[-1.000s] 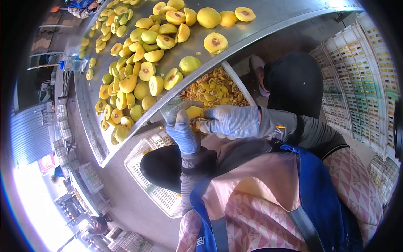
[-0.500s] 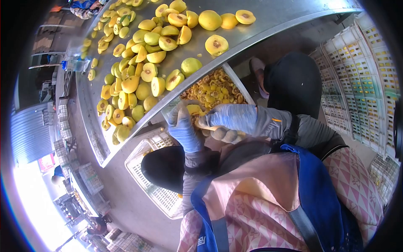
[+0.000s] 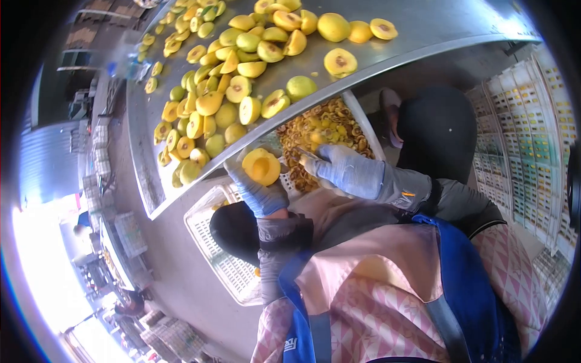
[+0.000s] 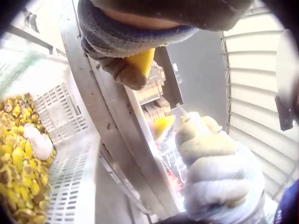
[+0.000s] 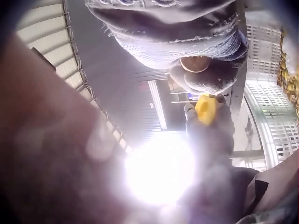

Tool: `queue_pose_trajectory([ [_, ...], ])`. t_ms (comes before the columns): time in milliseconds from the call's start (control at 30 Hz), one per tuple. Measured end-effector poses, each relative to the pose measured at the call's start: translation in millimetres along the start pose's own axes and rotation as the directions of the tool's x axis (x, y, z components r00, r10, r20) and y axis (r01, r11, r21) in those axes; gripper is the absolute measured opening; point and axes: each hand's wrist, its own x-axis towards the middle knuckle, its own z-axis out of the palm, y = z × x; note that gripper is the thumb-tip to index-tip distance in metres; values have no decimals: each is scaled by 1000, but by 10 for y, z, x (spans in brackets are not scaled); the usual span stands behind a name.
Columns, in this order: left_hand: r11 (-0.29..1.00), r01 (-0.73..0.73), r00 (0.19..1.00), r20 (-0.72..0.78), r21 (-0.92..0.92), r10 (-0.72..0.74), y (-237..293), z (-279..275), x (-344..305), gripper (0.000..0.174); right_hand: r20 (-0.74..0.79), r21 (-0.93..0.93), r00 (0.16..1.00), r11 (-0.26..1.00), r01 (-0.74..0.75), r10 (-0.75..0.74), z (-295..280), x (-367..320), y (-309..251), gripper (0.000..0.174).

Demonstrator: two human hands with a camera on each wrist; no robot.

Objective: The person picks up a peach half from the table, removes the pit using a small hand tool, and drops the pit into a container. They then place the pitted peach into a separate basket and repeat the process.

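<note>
My gloved left hand [image 3: 259, 192] holds a yellow peach half [image 3: 249, 158], its cut face up with a smooth hollow in the middle. To its right and apart from it is my gloved right hand [image 3: 354, 174], over the pit crate. Its fingers are curled round a slim tool, whose round handle end [image 5: 195, 64] shows in the right wrist view and whose pale tip [image 4: 181, 109] shows in the left wrist view. A small yellow piece [image 4: 163, 125] appears beside that tip. Much of the tool is hidden by the glove.
Many peach halves [image 3: 209, 103] lie on the metal table [image 3: 417, 42], whose raised edge runs just beyond my hands. Below is a crate holding pits and scraps [image 3: 333, 121]. Another white crate [image 3: 230, 272] stands by my left leg; stacked crates [image 3: 514, 133] rise at right.
My right hand has drawn away from the peach half to the right, over the scraps. The left hand has turned the half so its hollowed face shows. The head view has shifted slightly.
</note>
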Motion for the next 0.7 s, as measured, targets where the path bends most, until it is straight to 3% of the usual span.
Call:
queue_pose_trajectory([
  [33,996,68,997,48,-59,-65,96,-44,-23,55,-59,-243,992,966,93,-110,13,24,34,31],
  [67,984,136,987,100,-116,-125,185,-101,-44,56,-87,-475,968,864,168,-236,25,52,62,31],
  [100,988,99,991,106,-116,-87,273,-178,-72,59,-82,-677,927,703,217,-365,38,68,77,30],
  [133,995,27,999,21,-100,-25,428,-184,-128,54,-60,-679,930,698,229,-363,43,70,82,30],
  [200,929,-322,947,52,183,317,620,-572,-134,40,-93,-621,961,770,149,-261,20,60,60,29],
  [233,845,-391,915,56,365,400,812,-738,-176,34,-60,-739,913,634,231,-403,-5,72,137,28],
  [267,728,-441,877,80,525,474,1028,-926,-231,30,-74,-750,906,622,225,-417,-47,102,218,28],
  [300,239,-471,778,272,849,567,1249,-1148,-291,30,71,-825,830,435,361,-553,-98,132,298,30],
  [333,609,-342,855,-32,716,518,1411,-1369,-306,29,227,-860,731,219,461,-644,-146,113,317,31],
  [367,541,-253,838,-99,802,537,1538,-1765,-265,28,319,-917,786,35,396,-529,-166,58,239,34],
  [400,627,-243,830,-176,740,529,1537,-2123,-200,26,408,-907,735,-149,393,-542,-181,-13,196,26],
  [467,284,43,931,-142,958,337,1622,-2952,-45,21,-42,-867,853,444,228,-520,-129,21,189,27],
  [533,379,31,924,-172,925,342,1523,-2626,-82,15,-61,-883,826,417,217,-560,-165,-33,-47,29],
  [567,486,-41,909,-169,873,381,1417,-2595,14,13,-47,-888,813,397,231,-580,-204,-77,-136,32],
  [600,646,-76,929,-181,760,322,1338,-2392,76,14,-63,-897,807,388,213,-587,-288,-94,-218,32],
  [667,623,-167,931,-86,764,356,1254,-1814,193,15,-56,-926,680,293,238,-731,-493,-61,-480,32],
  [700,535,-240,930,34,810,366,1238,-1501,216,15,-97,-941,652,282,187,-752,-604,-67,-650,31],
])
